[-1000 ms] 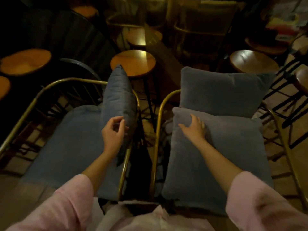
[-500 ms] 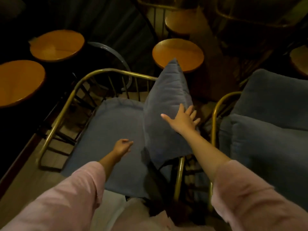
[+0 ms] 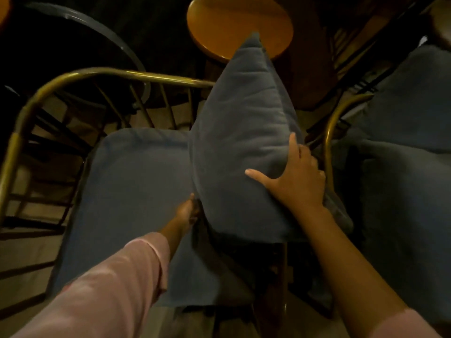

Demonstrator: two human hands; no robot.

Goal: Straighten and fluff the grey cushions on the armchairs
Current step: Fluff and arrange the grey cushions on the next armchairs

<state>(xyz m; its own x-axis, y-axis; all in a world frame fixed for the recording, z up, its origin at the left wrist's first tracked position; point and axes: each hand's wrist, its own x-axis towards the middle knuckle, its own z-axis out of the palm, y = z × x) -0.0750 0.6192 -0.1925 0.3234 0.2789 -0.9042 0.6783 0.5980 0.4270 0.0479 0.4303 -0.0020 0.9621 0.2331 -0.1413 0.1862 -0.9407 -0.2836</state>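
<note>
A grey back cushion (image 3: 241,123) stands on edge along the right side of the left armchair, one corner pointing up. My right hand (image 3: 296,178) lies spread on its right face, fingers curling over its right edge. My left hand (image 3: 186,213) presses against the cushion's lower left edge, fingers partly hidden under it. A grey seat cushion (image 3: 131,191) lies flat on this armchair. The brass frame (image 3: 80,75) curves round the back and left side. The right armchair's grey cushions (image 3: 410,181) sit at the right edge.
A round wooden stool top (image 3: 234,20) stands just beyond the upright cushion. The brass arm of the right armchair (image 3: 329,132) rises close to my right hand. A dark curved chair rim (image 3: 109,37) lies behind the left armchair. Pink sleeves cover both my forearms.
The view has closed in on the left armchair. My right hand slid lower and wrapped onto the cushion's right edge. My left hand came up from the seat to the cushion's lower left edge.
</note>
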